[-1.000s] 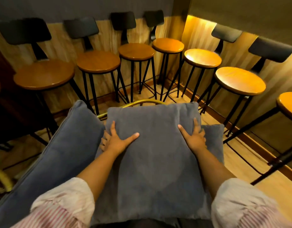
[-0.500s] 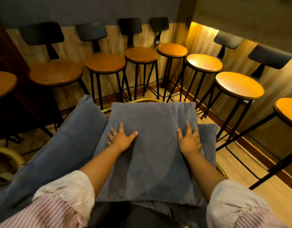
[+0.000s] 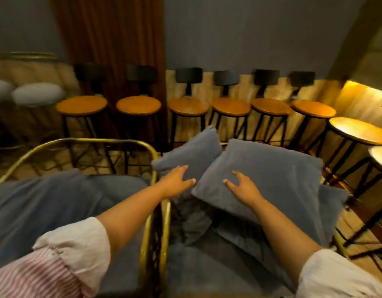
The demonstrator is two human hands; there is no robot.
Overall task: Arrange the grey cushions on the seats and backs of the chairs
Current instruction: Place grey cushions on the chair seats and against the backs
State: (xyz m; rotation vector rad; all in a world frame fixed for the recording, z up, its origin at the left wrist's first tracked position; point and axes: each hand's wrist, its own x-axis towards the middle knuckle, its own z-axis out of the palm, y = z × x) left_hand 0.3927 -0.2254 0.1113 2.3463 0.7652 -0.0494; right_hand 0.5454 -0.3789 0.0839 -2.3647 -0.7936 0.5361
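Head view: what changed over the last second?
The view swung left, so a second brass chair and more stools now show. Both hands came off the big cushion's face: the left hand now reaches to the smaller cushion behind it, and the right hand rests open near the big cushion's left corner. That cushion now sits skewed. Neither hand grips anything, as before.

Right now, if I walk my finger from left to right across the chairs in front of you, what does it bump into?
Grey cushion on the left chair → gold armrests → left hand → right hand → big grey cushion
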